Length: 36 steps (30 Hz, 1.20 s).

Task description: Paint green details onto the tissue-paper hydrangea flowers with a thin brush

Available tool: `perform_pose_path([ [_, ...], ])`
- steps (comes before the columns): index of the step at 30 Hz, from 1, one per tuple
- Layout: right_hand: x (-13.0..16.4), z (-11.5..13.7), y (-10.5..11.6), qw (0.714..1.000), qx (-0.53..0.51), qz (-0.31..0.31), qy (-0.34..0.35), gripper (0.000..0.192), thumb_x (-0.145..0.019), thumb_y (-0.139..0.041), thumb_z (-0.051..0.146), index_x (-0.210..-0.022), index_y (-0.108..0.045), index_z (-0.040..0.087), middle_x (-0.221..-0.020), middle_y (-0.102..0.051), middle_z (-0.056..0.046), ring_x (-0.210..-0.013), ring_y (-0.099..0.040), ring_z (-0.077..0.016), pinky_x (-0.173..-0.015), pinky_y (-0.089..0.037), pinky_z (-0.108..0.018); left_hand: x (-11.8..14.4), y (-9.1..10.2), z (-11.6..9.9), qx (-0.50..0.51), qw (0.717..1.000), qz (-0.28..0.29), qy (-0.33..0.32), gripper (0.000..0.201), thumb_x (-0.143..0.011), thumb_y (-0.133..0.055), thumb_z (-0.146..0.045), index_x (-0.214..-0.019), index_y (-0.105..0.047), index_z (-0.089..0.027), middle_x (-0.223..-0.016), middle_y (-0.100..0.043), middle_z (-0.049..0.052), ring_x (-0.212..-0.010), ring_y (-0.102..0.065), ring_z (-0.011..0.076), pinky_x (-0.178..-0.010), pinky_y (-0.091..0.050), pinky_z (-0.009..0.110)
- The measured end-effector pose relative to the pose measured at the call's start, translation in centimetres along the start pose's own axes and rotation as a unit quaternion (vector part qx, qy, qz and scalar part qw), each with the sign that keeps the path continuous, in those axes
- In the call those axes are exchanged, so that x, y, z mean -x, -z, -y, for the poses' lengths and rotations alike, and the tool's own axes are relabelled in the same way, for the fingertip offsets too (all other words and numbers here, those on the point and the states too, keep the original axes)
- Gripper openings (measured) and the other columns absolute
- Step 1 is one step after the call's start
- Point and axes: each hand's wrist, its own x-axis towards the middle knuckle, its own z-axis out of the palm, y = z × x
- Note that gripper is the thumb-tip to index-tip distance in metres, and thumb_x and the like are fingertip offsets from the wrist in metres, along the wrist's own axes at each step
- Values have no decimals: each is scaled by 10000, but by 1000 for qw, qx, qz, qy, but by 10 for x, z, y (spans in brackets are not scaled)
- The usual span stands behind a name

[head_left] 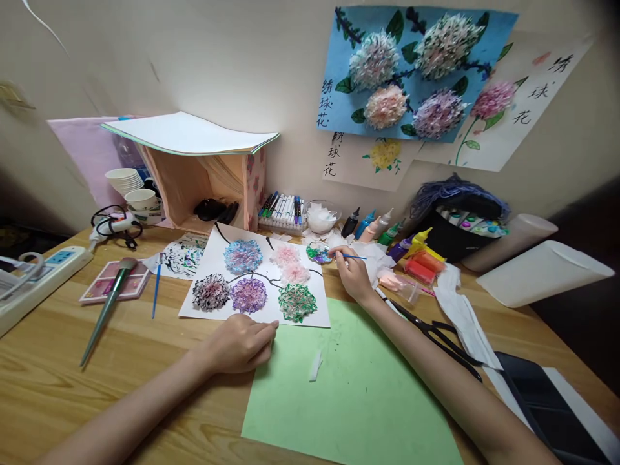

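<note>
A white sheet [213, 258] with several tissue-paper flowers in blue, pink, purple, green and black lies in the middle of the wooden table. My left hand [239, 342] rests curled on the sheet's near edge, fingertips on the paper, holding nothing. My right hand [351, 271] pinches a thin blue paintbrush [353, 257] whose tip touches a small round paint palette [318, 252] just beyond the sheet's right corner. A light green sheet [358, 387] lies between my forearms with a small white scrap [315, 365] on it.
Paint bottles [382, 226], a marker box [283, 212], a bowl of tissue [320, 218], black scissors [436, 336], crumpled tissue and a black bag stand at right. A large brush [109, 303], blue brush, pink palette, power strip [39, 274], cups and pink box sit at left.
</note>
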Motion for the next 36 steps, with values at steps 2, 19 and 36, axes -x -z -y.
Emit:
perform_pose_path([
  [2, -2, -3, -4, 1000, 1, 2, 1, 256, -940, -365, 316, -895, -584, 190, -855, -648, -66, -871, -583, -220, -815, -418, -360, 1, -1, 0, 3, 1000, -4, -1, 272, -837, -381, -87, -1068, -523, -110, -626, -648, 15, -422, -550, 156, -381, -360, 271],
  [19, -1, -9, -7, 999, -34, -20, 1, 287, -947, -349, 344, -863, -589, 210, -858, -646, -60, -847, -604, -209, -796, -447, -345, 1, -1, 0, 14, 1000, 18, 1, 205, -846, -388, -90, -968, -549, -122, -633, -633, 6, -430, -535, 157, -388, -347, 293],
  [36, 1, -13, -12, 998, 26, -10, 63, 246, -945, -357, 265, -835, -574, 225, -832, -638, -58, -842, -568, -227, -779, -434, -374, 0, 0, 1, 16, 1000, 20, 0, 218, -867, -372, -96, -1016, -532, -110, -620, -616, -2, -446, -549, 158, -401, -340, 287],
])
